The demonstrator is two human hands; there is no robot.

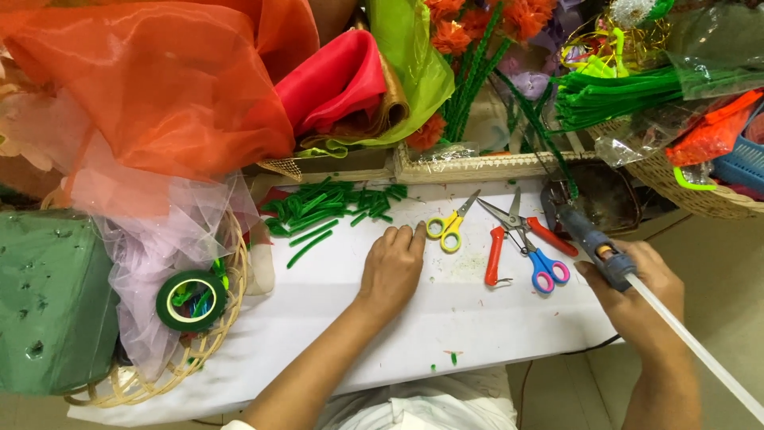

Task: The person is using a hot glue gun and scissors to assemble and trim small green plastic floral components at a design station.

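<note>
With a heap of short cut green pipe-cleaner pieces already beside the small yellow-handled scissors, the left hand rests open and flat just beside those scissors, while the right hand grips a grey hot-glue gun, nothing glued yet.

Left hand flat, palm down, fingers extended forward. Right hand closed in a grip, forearm angled inward.

a clear plastic bag lies at the top right, wrapped around a bundle of green stems, its open end crinkled over a woven basket. another clear wrapper just beside it holds orange pieces. no labels, signs or screens show.
</note>
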